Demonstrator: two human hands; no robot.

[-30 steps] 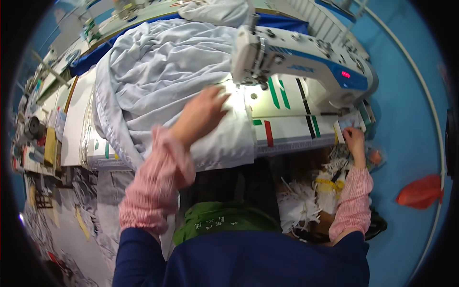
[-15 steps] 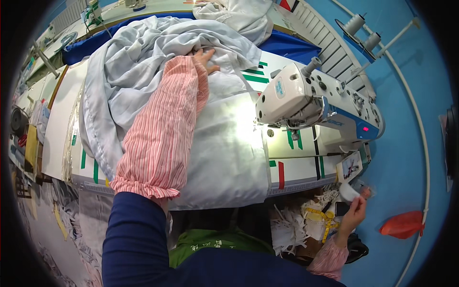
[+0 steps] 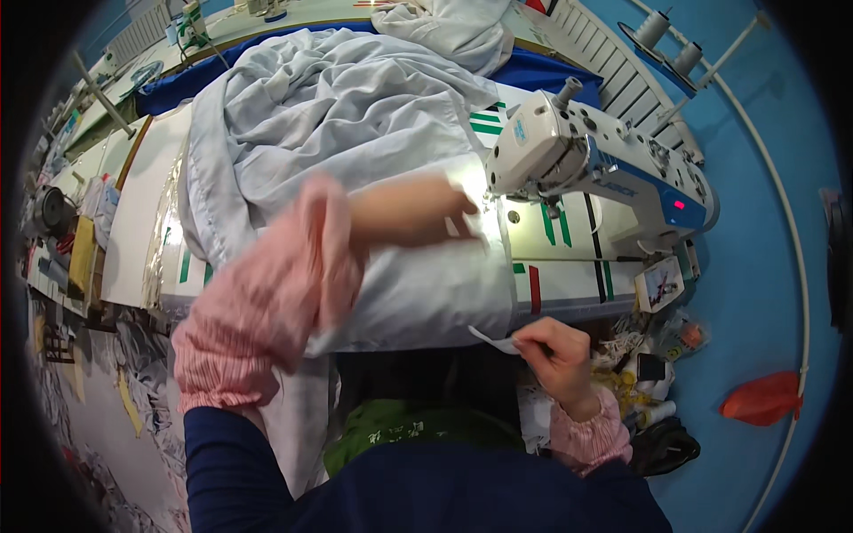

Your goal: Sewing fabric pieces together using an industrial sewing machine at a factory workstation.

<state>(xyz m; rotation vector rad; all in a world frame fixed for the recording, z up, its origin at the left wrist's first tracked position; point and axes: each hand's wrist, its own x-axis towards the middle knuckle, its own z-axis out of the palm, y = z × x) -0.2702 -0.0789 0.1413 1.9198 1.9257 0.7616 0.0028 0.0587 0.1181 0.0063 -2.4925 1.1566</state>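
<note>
A large pale grey-white cloth (image 3: 329,115) lies bunched at the back of the sewing table, and its smooth front part hangs over the near edge. Over that smooth part is my left hand (image 3: 435,211), blurred by motion. Its fingers reach apart toward the lit needle area of the sewing machine (image 3: 542,147), and nothing shows in them. Whether it touches the cloth I cannot tell. At the table's front edge, my right hand (image 3: 558,355) pinches a small white strip (image 3: 493,340) between thumb and fingers. The strip's free end points left, close to the cloth's hanging edge.
Thread cones (image 3: 653,28) stand on a rack at the upper right. A small picture box (image 3: 659,284) sits by the machine's right end. Below are a plastic bag (image 3: 682,333) and a black bag (image 3: 666,447). A red bag (image 3: 762,398) hangs by the blue wall.
My right hand has come up and left from the clutter beside the table, carrying the white strip. My left hand has left the bunched cloth and moved nearer, toward the needle area.
</note>
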